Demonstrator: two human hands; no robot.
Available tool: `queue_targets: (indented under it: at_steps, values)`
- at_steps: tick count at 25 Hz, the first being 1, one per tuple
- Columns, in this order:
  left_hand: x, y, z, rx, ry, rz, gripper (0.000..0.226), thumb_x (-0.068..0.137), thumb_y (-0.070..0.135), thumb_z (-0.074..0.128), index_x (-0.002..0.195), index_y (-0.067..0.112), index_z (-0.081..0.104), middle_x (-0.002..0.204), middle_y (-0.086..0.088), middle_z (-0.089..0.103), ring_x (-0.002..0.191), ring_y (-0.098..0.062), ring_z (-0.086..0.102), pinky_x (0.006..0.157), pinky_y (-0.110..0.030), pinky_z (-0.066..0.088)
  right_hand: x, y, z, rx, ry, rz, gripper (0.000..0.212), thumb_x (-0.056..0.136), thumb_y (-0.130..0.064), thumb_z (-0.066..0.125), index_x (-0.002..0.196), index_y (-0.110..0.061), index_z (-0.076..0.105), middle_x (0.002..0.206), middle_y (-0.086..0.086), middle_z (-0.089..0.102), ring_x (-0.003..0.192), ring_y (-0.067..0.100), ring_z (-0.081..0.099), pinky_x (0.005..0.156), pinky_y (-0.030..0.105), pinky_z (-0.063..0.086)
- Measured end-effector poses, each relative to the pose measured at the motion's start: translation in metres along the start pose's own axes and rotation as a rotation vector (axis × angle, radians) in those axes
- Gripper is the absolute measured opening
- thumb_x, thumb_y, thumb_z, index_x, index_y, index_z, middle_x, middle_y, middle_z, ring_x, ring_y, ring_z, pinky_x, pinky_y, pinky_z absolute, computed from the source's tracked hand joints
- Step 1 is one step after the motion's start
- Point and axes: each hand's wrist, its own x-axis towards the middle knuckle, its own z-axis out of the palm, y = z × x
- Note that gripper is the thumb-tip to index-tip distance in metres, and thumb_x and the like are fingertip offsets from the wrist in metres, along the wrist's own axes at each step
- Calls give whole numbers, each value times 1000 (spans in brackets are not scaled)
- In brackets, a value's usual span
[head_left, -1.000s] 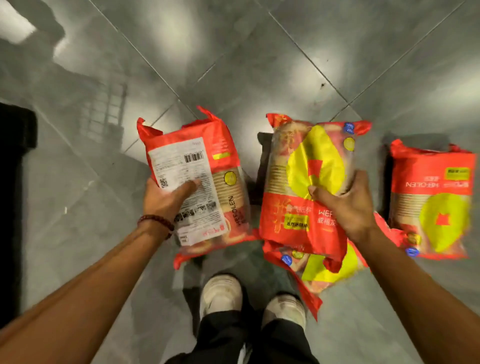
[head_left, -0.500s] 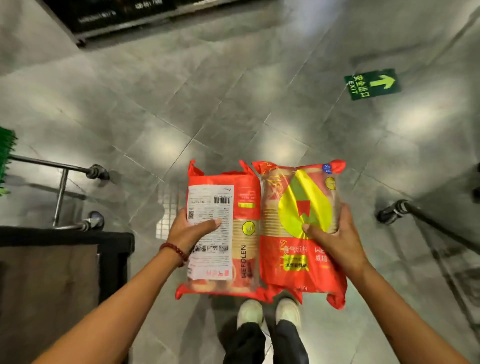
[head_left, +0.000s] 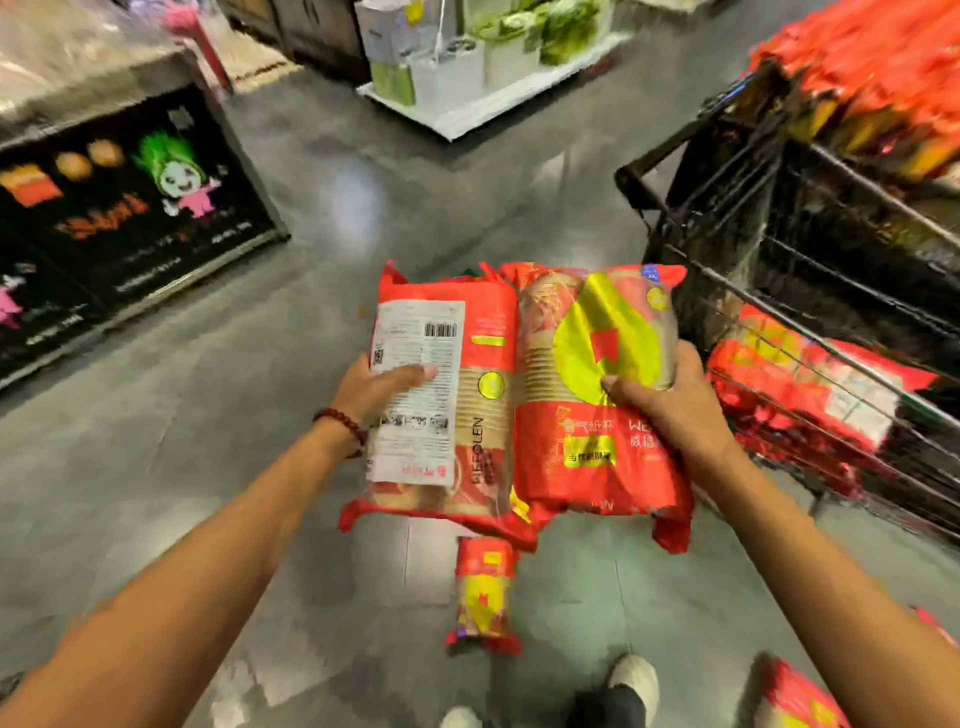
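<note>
I hold two red packs of paper cups side by side at chest height. My left hand (head_left: 376, 387) grips the left pack (head_left: 467, 405), whose white label with a barcode faces up; my thumb lies across that label. My right hand (head_left: 670, 400) grips the right pack (head_left: 587, 457), which shows a yellow-green patch with a red mark; my thumb presses on its front. The two packs touch along their long edges.
A black wire rack (head_left: 779, 249) stands at the right with more red packs (head_left: 810, 384) on its lower shelf and red goods on top. Another red pack (head_left: 485, 597) lies on the grey floor below my hands. A dark display stand (head_left: 130, 218) is at the left, a white pallet display (head_left: 467, 78) ahead.
My view has risen from the floor to the shop aisle and turned toward the wire rack. Both packs stay in my hands, pressed together since a second ago.
</note>
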Motion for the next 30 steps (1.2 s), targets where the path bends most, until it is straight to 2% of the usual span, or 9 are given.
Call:
queue_targets:
  at_steps: [3,7,10,14,18,22,24,27,30]
  values:
    - [35,49,94,28,-113,40,48,46,27,82,91,15,72,88,1,78,81,-17,73,75,-31,60,15,-6,-96,24,144,-35,84,48,-53,77,121,-24,49,120,6,63,108,26,64,94,51,52]
    - [80,104,247,96,-261,81,36,51,22,80,86,16,73,84,2,78,77,-15,73,77,-31,58,45,1,-240,29,306,-32,81,51,-48,80,121,-18,52,120,9,63,107,26,63,93,48,53]
    - [111,132,350,132,-336,78,40,50,25,82,88,15,73,86,1,77,79,-17,73,82,-34,56,68,15,-325,64,409,-1,86,46,-55,78,120,-18,53,118,7,65,105,27,66,91,53,54]
    - [161,152,462,192,-396,60,16,78,11,74,92,17,69,94,-2,73,73,-9,71,79,-31,56,112,45,-412,151,496,46,90,46,-51,81,124,-13,56,116,10,68,102,30,69,89,52,56]
    - [224,145,524,328,-444,1,28,79,15,74,106,11,68,97,-3,71,82,-13,68,73,-24,56,165,95,-443,208,529,142,82,50,-46,86,121,-14,58,111,10,71,97,31,71,87,56,57]
    - [305,108,569,386,-482,-87,29,82,11,72,110,9,65,86,6,67,71,-2,63,55,-9,51,228,143,-445,205,571,255,60,73,-26,84,120,-11,50,111,5,64,99,25,66,88,48,55]
    - [340,80,582,414,-470,-154,31,82,11,72,112,9,65,89,4,67,71,-2,61,51,-7,48,257,175,-441,207,571,356,56,76,-19,82,118,-11,47,111,6,62,93,22,64,86,45,54]
    - [380,35,594,429,-394,-276,30,80,13,73,109,6,68,101,-8,68,73,-12,63,63,-18,50,286,219,-432,218,523,479,54,75,-19,83,113,-15,44,109,7,61,89,21,62,83,43,54]
    - [411,-10,603,421,-380,-384,19,79,7,74,97,6,69,93,-10,73,71,-14,68,71,-24,53,310,258,-424,187,473,605,62,69,-28,86,114,-13,47,107,5,63,93,23,63,82,40,54]
